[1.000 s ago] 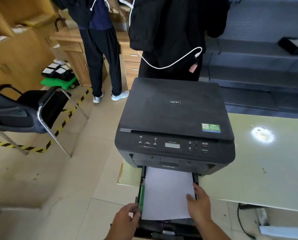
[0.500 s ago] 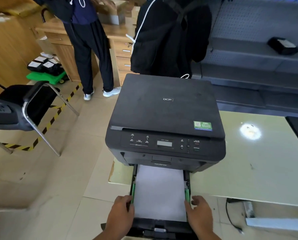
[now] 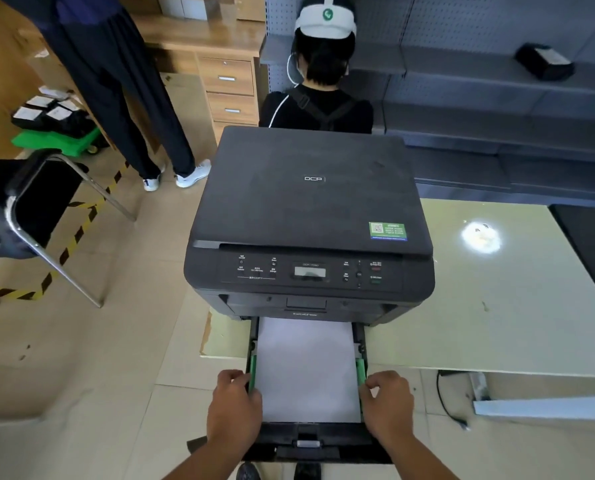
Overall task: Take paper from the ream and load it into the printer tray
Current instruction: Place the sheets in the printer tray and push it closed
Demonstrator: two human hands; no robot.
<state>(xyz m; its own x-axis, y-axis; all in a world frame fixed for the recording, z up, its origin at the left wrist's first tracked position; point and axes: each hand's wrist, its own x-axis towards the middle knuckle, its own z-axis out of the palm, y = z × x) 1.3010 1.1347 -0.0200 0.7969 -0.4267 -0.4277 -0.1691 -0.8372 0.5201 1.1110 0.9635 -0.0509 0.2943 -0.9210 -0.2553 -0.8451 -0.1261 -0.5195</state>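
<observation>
A black printer (image 3: 310,216) stands on a pale green table (image 3: 479,323). Its paper tray (image 3: 310,441) is pulled out toward me, and a stack of white paper (image 3: 306,368) lies flat inside between two green side guides. My left hand (image 3: 235,407) grips the tray's left side at the left guide (image 3: 253,372). My right hand (image 3: 388,403) grips the right side at the right guide (image 3: 360,370). No ream is in view.
A person with a white headset (image 3: 323,64) crouches right behind the printer; another person (image 3: 123,91) stands at the back left. A black chair (image 3: 29,209) is at the left, with yellow-black floor tape (image 3: 81,226) beside it. A cable (image 3: 448,400) hangs under the table's front edge.
Both hands moved from the paper's near end to the tray's sides at the green guides. The person behind the printer has dropped from standing to crouching.
</observation>
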